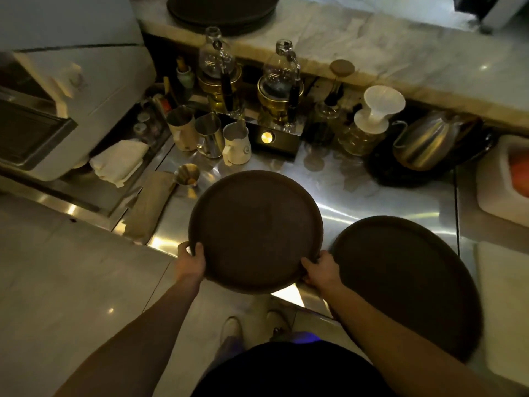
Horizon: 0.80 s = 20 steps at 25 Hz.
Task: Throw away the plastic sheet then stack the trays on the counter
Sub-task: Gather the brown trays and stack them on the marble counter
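Both my hands hold a round dark brown tray (256,230) over the steel worktop. My left hand (191,260) grips its near left rim, and my right hand (320,269) grips its near right rim. A second round brown tray (400,276) lies flat on the steel to the right, partly under my right forearm. On the raised marble counter (386,50) at the back rests a stack of round dark trays (223,11), cut off by the top edge. No plastic sheet is in view.
Behind the held tray stand metal jugs (209,136), a white pitcher (236,143), two siphon brewers (279,90), a glass server with a white dripper (372,121) and a steel kettle (429,141). A folded white cloth (118,161) lies left. A white container (503,181) sits at right.
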Each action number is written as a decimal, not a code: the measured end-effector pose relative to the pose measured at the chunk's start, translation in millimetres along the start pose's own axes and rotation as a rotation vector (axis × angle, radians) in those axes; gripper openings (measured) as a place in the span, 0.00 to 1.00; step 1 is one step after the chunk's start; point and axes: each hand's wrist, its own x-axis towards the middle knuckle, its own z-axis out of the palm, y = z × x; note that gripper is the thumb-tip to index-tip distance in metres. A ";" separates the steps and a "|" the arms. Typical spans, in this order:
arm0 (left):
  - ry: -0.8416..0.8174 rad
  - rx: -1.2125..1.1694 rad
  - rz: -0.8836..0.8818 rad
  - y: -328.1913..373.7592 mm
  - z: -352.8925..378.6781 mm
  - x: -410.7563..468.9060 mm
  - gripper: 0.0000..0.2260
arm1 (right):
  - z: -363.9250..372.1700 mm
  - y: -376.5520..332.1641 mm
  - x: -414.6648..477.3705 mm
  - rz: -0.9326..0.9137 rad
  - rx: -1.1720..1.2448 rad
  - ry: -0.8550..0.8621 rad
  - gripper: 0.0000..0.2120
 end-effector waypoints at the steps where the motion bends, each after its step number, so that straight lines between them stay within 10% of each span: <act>1: -0.022 0.013 0.026 0.9 -2.9 4.0 0.19 | 0.3 -1.5 -1.6 0.010 0.043 0.001 0.13; 20: -0.143 -0.014 0.640 -3.7 -3.8 -37.4 0.09 | -10.0 64.8 -103.8 -0.029 0.624 0.413 0.04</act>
